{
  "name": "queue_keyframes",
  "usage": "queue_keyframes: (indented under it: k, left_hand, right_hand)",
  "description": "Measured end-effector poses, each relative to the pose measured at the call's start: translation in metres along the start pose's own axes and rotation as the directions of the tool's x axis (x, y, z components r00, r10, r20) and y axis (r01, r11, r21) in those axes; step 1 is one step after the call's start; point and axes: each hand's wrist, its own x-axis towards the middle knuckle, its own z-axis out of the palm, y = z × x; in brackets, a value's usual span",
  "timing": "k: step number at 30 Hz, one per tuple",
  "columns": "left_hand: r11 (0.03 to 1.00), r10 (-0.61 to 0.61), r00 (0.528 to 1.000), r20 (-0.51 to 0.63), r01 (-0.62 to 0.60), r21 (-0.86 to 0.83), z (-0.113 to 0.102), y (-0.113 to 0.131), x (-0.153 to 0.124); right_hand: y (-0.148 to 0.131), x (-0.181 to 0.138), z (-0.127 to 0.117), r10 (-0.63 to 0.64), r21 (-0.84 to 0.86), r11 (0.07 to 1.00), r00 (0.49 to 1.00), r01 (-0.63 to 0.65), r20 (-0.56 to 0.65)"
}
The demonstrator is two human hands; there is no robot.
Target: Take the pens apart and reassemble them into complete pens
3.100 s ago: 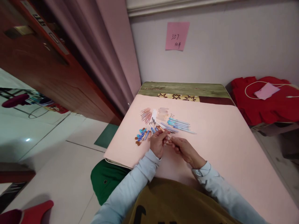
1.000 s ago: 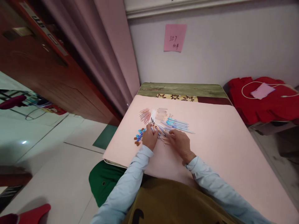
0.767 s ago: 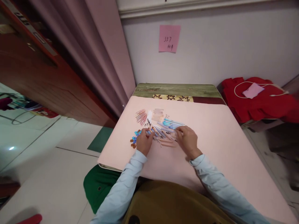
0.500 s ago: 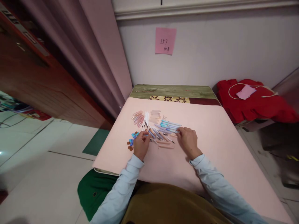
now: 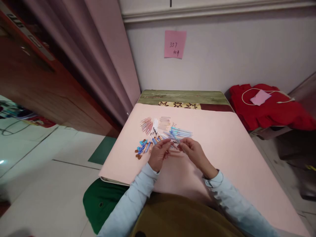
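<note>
My right hand [image 5: 194, 149] is closed, with thumb and fingers pinched on a light blue pen barrel [image 5: 175, 135] that tilts up to the left. Facing it, my left hand [image 5: 160, 153] is also pinched, and what its fingertips hold is too small to make out. Just beyond both hands lie several light blue pen barrels [image 5: 184, 133] side by side. White refills with black tips [image 5: 155, 126] lie left of these. Blue and brown clips or caps [image 5: 140, 150] are heaped to the left of my left hand, near blue and brown pen pieces [image 5: 148, 147].
Pinkish pointed pen parts [image 5: 146, 125] and pale translucent tubes [image 5: 164, 123] lie farther back on the pink-covered table [image 5: 212, 131]. A red cloth [image 5: 269, 115] with a white cable is at the right. A wooden door [image 5: 61, 89] stands at the left.
My right hand has moved left from the blue barrels and now holds one. My left hand has shifted right, away from the clips, and the two hands are closer together.
</note>
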Motion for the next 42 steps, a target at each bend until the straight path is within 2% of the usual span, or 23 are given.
queue_keyframes:
  k: [2, 4, 7, 10, 13, 15, 17, 20, 22, 25, 27, 29, 33, 35, 39, 40, 42]
  left_hand:
    - [0.997, -0.025, 0.997, 0.069, 0.03, -0.074, 0.007, 0.0, -0.002]
    - [0.992, -0.024, 0.995, 0.095, 0.035, -0.117, 0.008, 0.0, -0.004]
    - [0.981, -0.024, 0.994, 0.103, 0.043, -0.187, 0.003, 0.0, -0.007]
    - [0.97, -0.023, 0.993, 0.12, 0.051, -0.238, -0.002, 0.002, -0.01]
    - [0.973, -0.034, 0.99, 0.14, 0.065, -0.224, -0.005, 0.005, -0.012]
    - [0.979, -0.052, 0.985, 0.164, 0.082, -0.185, -0.006, 0.006, -0.013]
    - [0.986, -0.044, 0.986, 0.161, 0.069, -0.152, -0.006, 0.005, -0.014]
    - [0.992, 0.017, 0.997, 0.08, -0.007, -0.13, -0.005, 0.002, -0.014]
    - [0.993, 0.046, 0.998, 0.034, -0.042, -0.112, -0.005, 0.0, -0.013]
    - [0.994, 0.068, 0.998, 0.007, -0.068, -0.089, -0.006, -0.004, -0.011]
    - [0.993, 0.072, 0.997, -0.018, -0.073, -0.092, -0.007, -0.005, -0.011]
    - [0.992, 0.066, 0.997, -0.038, -0.07, -0.107, -0.008, -0.005, -0.01]
    - [0.99, 0.067, 0.996, -0.063, -0.074, -0.117, -0.007, -0.004, -0.01]
    - [0.991, 0.069, 0.993, -0.092, -0.079, -0.105, -0.006, -0.003, -0.01]
    - [0.989, 0.086, 0.986, -0.142, -0.101, -0.104, -0.006, -0.004, -0.008]
    - [0.988, 0.095, 0.985, -0.146, -0.111, -0.106, -0.006, -0.004, -0.008]
    - [0.987, 0.108, 0.984, -0.142, -0.124, -0.106, -0.006, -0.003, -0.007]
  right_hand:
    - [-0.003, -0.008, 0.013, 0.098, 0.315, 0.936, 0.976, -0.157, 0.195]
    - [-0.005, -0.013, 0.021, 0.193, 0.45, 0.831, 0.928, -0.328, 0.319]
    - [-0.004, -0.018, 0.026, 0.266, 0.517, 0.67, 0.822, -0.534, 0.504]
    - [-0.003, -0.019, 0.026, 0.225, 0.559, 0.502, 0.724, -0.66, 0.652]
    - [0.0, -0.02, 0.028, 0.187, 0.591, 0.381, 0.685, -0.711, 0.704]
    - [0.001, -0.02, 0.029, 0.17, 0.591, 0.347, 0.669, -0.728, 0.724]
    - [0.0, -0.022, 0.032, 0.171, 0.591, 0.357, 0.673, -0.723, 0.72]
    - [-0.002, -0.025, 0.037, 0.211, 0.596, 0.453, 0.73, -0.663, 0.651]
    - [-0.002, -0.027, 0.041, 0.241, 0.577, 0.566, 0.787, -0.589, 0.567]
    - [0.001, -0.026, 0.044, 0.218, 0.472, 0.801, 0.915, -0.367, 0.34]
    - [0.002, -0.025, 0.044, 0.182, 0.389, 0.886, 0.961, -0.251, 0.207]
    - [0.003, -0.025, 0.043, 0.22, 0.386, 0.877, 0.954, -0.285, 0.204]
    - [0.004, -0.024, 0.042, 0.313, 0.483, 0.76, 0.896, -0.435, 0.314]
    - [0.005, -0.022, 0.043, 0.319, 0.472, 0.773, 0.903, -0.424, 0.287]
    - [0.006, -0.019, 0.045, 0.277, 0.391, 0.867, 0.951, -0.308, 0.136]
    - [0.006, -0.019, 0.045, 0.267, 0.387, 0.874, 0.956, -0.294, 0.125]
    - [0.004, -0.018, 0.045, 0.291, 0.401, 0.851, 0.94, -0.339, 0.178]
